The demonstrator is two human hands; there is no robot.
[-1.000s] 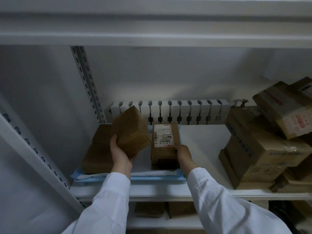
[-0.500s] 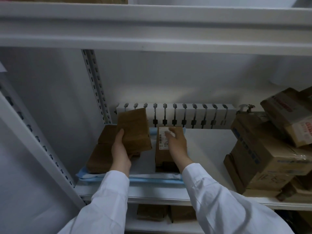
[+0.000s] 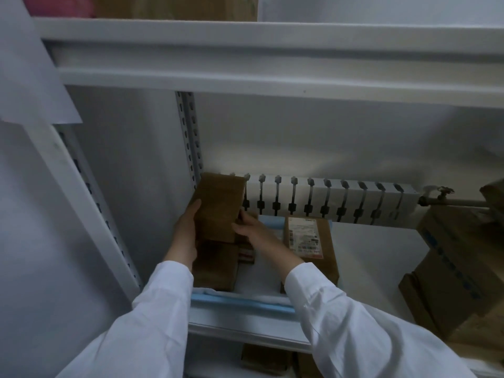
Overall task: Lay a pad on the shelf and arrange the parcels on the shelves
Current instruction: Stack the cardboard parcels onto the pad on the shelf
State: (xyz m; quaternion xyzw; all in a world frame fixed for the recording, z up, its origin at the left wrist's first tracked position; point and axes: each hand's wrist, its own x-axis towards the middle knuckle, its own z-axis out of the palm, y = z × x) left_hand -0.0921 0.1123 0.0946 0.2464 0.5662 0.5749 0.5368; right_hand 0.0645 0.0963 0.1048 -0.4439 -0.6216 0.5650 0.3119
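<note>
A blue-edged white pad [image 3: 245,300] lies on the left part of the middle shelf [image 3: 376,257]. My left hand [image 3: 186,230] grips the left side of a plain brown parcel [image 3: 218,205], held upright at the shelf's back left corner. My right hand [image 3: 252,231] touches that parcel's lower right edge with curled fingers. Below it a flat brown parcel [image 3: 215,268] lies on the pad, and a small parcel with a red-striped label [image 3: 246,255] sits behind my right hand. A labelled brown parcel [image 3: 308,241] lies on the pad to the right.
Stacked cardboard boxes [image 3: 458,279] fill the shelf's right end. A white radiator [image 3: 327,200] runs along the back wall. A perforated upright [image 3: 189,137] stands at the back left. More boxes [image 3: 267,358] sit on the shelf below and a box [image 3: 174,6] on the shelf above.
My right hand left the labelled parcel and moved left to the plain parcel. My left hand carried that parcel back and left, now upright by the corner. The camera shifted left and up.
</note>
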